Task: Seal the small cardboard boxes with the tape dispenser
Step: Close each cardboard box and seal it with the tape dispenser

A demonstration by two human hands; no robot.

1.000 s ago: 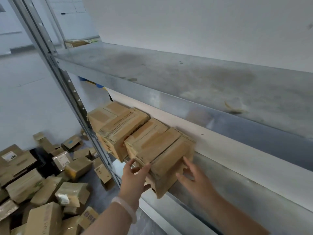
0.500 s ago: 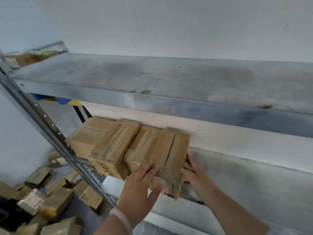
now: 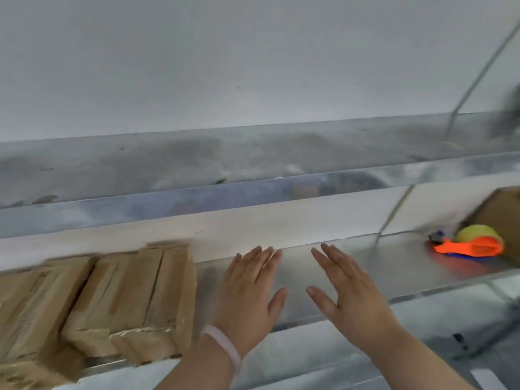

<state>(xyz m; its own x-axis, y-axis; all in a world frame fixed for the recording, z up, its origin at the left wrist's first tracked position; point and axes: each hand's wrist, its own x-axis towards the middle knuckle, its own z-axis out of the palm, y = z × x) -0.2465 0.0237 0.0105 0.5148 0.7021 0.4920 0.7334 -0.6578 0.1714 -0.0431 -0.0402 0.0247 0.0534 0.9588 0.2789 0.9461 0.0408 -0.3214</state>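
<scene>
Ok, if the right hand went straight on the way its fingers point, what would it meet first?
Probably the white wall behind the grey metal shelf; the right hand points up and left over bare metal. The orange tape dispenser lies to its right.

Two brown cardboard boxes sit touching at the left of the metal shelf [image 3: 351,266]: the left box [image 3: 36,311] and the right box [image 3: 135,299], glossy tape on its near edge. The orange tape dispenser [image 3: 470,246], holding a yellowish roll, lies well apart at the right.
</scene>
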